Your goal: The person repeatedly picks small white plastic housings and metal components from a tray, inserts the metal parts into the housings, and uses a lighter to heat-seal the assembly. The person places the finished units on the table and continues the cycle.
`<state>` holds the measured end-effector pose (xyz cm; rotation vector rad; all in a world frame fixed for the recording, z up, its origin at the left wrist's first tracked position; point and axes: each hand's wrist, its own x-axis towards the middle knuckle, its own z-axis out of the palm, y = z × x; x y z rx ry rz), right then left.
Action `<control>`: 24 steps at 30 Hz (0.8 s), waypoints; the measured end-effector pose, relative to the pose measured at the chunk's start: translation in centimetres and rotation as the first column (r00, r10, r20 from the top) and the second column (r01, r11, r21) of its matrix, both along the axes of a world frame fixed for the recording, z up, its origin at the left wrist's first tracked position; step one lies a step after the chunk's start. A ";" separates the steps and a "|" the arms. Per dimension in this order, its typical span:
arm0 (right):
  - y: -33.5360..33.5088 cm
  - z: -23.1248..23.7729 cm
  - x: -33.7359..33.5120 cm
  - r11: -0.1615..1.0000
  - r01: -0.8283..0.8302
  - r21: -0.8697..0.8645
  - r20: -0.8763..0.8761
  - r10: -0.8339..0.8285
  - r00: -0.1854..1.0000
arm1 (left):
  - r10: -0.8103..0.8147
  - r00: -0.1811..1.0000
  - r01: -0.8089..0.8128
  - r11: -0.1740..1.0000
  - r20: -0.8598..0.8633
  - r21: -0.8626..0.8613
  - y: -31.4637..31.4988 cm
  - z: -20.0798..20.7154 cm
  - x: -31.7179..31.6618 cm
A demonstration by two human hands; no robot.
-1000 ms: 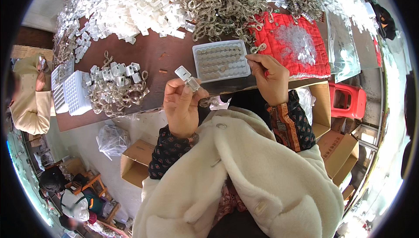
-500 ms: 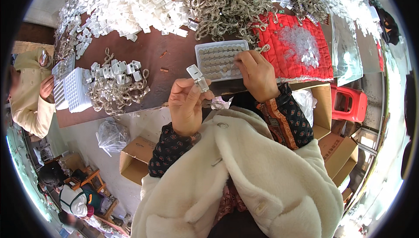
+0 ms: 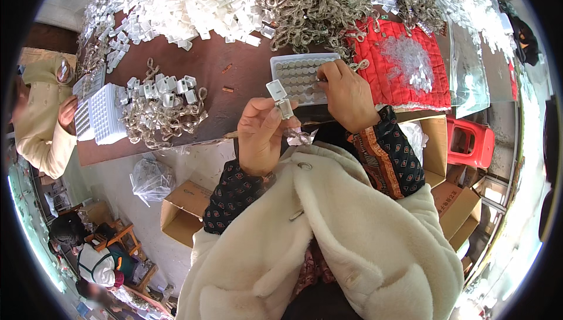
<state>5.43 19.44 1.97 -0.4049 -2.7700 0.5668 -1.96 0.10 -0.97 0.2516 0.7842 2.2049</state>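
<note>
My left hand (image 3: 260, 142) pinches a small white plastic battery case (image 3: 276, 90), its lid hinged open and tilted up. Below the fingers hangs a small coil of clear-coated wire (image 3: 300, 138). Just to the right lies a shallow white tray (image 3: 305, 57) with rows of round silver button cells (image 3: 296, 80). My right hand (image 3: 353, 102) reaches over the tray's right side, thumb and fingertips closed together at the cells. Whatever sits between those fingertips is hidden.
White cases (image 3: 199, 3) and wire coils (image 3: 316, 9) are heaped at the back. Clear plastic pieces (image 3: 407, 62) lie on a red quilted cloth (image 3: 375, 79). Wired cases (image 3: 164, 120) and stacked white trays (image 3: 107, 117) are at left, beside another person's hand (image 3: 67, 112). A red stool (image 3: 472, 144) stands right.
The view has shifted slightly, so the table things appear a little to the right. My left hand with the open case appears slightly right and higher; my right hand stays at the tray.
</note>
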 end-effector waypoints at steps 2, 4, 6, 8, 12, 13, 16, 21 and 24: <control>-0.4 1.0 -0.2 0.998 -0.001 -0.068 -0.011 0.000 1.000 | -0.004 1.000 0.004 1.000 0.002 0.015 0.1 0.1 0.1; -1.0 2.3 0.1 0.973 0.003 -0.231 -0.059 -0.017 0.998 | 0.015 1.000 -0.015 1.000 0.001 0.018 0.3 0.3 0.2; -2.2 3.7 0.9 0.962 -0.142 -0.233 -0.211 0.092 0.973 | 0.031 0.999 -0.031 0.999 -0.011 0.029 0.5 0.5 0.5; -3.5 4.5 0.9 0.950 -0.223 -0.217 -0.292 0.155 0.944 | 0.033 0.998 -0.031 0.998 -0.046 0.049 0.7 0.7 0.7; -4.9 5.2 0.6 0.945 -0.259 -0.198 -0.358 0.176 0.917 | 0.040 0.997 -0.038 0.998 -0.059 0.041 0.5 1.2 0.9; -5.1 5.3 0.6 0.936 -0.252 -0.246 -0.370 0.149 0.917 | 0.032 0.999 -0.031 0.998 -0.032 0.050 0.4 1.2 0.8; -5.1 5.2 0.4 0.946 -0.237 -0.220 -0.420 0.128 0.899 | 0.004 0.999 -0.006 0.998 0.033 0.067 0.2 1.3 0.8; -5.0 4.1 0.0 0.953 -0.296 -0.068 -0.513 0.221 0.830 | -0.014 0.999 0.011 0.998 0.048 0.069 0.2 1.1 0.8; -4.5 3.3 0.6 0.962 -0.267 -0.054 -0.484 0.209 0.850 | 0.007 0.998 -0.009 0.999 0.063 0.036 0.2 0.7 0.8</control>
